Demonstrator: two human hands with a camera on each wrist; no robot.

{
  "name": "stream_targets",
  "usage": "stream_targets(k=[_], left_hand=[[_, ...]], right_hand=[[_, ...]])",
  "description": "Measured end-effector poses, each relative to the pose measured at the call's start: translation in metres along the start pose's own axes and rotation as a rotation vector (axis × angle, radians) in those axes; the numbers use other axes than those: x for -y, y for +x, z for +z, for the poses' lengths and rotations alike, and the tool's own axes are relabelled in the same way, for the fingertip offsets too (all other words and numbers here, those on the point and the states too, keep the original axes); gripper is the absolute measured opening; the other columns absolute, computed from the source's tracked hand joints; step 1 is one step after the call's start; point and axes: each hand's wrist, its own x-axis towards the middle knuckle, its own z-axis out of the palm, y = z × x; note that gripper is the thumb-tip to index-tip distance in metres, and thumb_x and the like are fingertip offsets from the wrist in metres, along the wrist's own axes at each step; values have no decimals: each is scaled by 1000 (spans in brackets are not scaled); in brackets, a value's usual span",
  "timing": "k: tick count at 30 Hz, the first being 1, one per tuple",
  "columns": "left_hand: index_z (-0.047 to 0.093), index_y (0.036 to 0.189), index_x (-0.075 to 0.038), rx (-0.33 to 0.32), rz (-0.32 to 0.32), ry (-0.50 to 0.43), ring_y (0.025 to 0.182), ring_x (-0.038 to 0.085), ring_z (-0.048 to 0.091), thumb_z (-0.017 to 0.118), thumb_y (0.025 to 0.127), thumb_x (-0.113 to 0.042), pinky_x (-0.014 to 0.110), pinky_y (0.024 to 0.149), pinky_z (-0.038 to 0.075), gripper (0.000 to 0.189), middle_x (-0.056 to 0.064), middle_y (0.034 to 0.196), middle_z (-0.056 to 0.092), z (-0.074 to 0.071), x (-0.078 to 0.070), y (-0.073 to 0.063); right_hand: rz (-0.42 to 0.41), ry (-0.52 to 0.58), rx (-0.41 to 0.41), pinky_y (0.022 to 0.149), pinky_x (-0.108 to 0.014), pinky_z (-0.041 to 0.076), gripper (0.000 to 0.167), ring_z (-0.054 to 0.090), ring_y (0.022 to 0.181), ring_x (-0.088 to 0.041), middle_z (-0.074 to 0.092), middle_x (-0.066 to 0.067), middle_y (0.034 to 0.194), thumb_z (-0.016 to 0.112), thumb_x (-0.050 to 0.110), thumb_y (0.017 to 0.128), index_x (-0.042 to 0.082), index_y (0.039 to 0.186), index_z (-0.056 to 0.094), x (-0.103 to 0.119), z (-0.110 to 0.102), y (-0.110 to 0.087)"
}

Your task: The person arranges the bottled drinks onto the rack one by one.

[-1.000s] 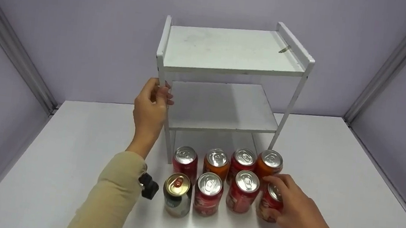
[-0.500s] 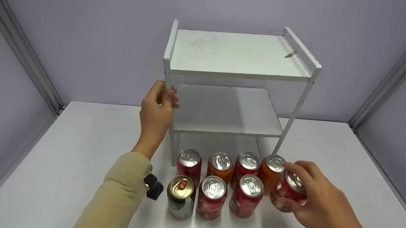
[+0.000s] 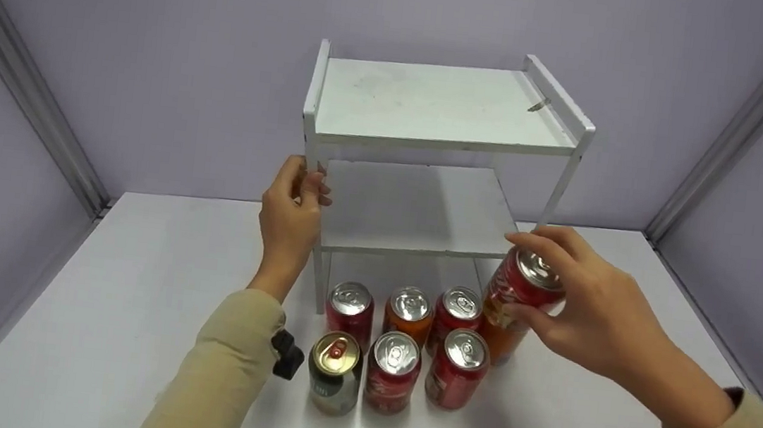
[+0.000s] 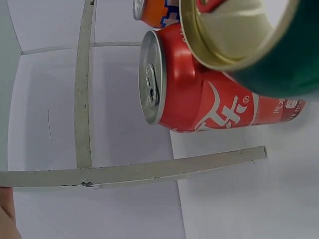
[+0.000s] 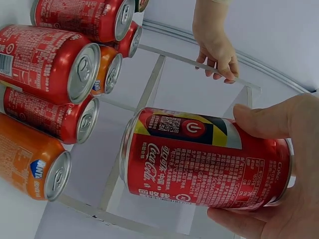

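My left hand [image 3: 290,222] grips the left front post of a white three-tier shelf rack [image 3: 435,106]; its fingers wrap the post below the top tier. My right hand [image 3: 601,315] holds a red Coca-Cola can [image 3: 519,285] between thumb and fingers. That can is raised, tilted in the head view, beside the middle tier's right front corner. Below it, an orange soda can [image 3: 502,344] is partly covered. In the right wrist view the thumb and fingers pinch the held can [image 5: 199,159] near one end, its printed side facing the camera.
Several cans stand in two rows at the rack's foot, including a red can [image 3: 456,381], an orange can [image 3: 408,316] and a dark can with a gold top [image 3: 334,379]. Walls enclose the white table [image 3: 154,289] at the back and both sides.
My right hand has lifted the red can from the right end of the front row, up and toward the middle tier. My left hand has stayed on the post.
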Motion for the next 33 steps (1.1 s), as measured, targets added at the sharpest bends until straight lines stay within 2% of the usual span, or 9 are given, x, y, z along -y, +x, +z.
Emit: stream_targets(k=[6,11,17,23,27,30,33], left_hand=[[59,103,-6,4,-6,-2,79,16,67,50,104,-26,35,74,54,23,5,87,66,0,2,0],[58,106,-7,15,-35,-3,82,17,68,47,104,-28,36,74,54,24,6,90,67,7,4,-1],[57,108,-6,40,-21,-33,87,24,68,46,105,-25,36,76,54,22,14,94,67,15,6,3],[56,107,-6,48,-24,-48,88,25,67,46,106,-23,34,78,54,20,14,95,66,19,8,4],[57,107,-8,42,-49,-29,87,20,67,46,106,-26,35,77,54,21,9,93,66,16,10,4],[56,107,-7,30,-65,-12,86,20,67,46,106,-26,36,76,54,21,6,92,65,11,10,5],[55,107,-6,28,-75,-8,87,21,67,45,106,-24,36,76,53,21,7,92,65,8,8,6]], right_hand=[[-1,55,61,64,-31,55,71,66,81,-13,57,0,126,89,17,73,18,136,57,11,-7,24],[-40,96,66,64,-30,54,69,65,83,-11,58,2,123,89,18,74,18,135,57,17,-17,43],[-63,140,95,70,-36,56,65,65,94,-17,57,0,120,86,20,78,19,135,55,24,-27,69],[-75,184,96,80,-37,56,63,61,106,-17,56,1,120,84,24,81,19,136,54,32,-30,99],[-74,190,94,82,-33,55,62,59,109,-14,56,2,123,83,28,82,21,137,54,40,-27,119],[-62,235,90,82,-28,55,62,58,110,-11,55,4,124,82,29,83,22,137,54,46,-24,134],[-46,278,76,83,-25,54,61,57,111,-8,55,5,126,82,30,83,22,137,54,52,-22,147]])
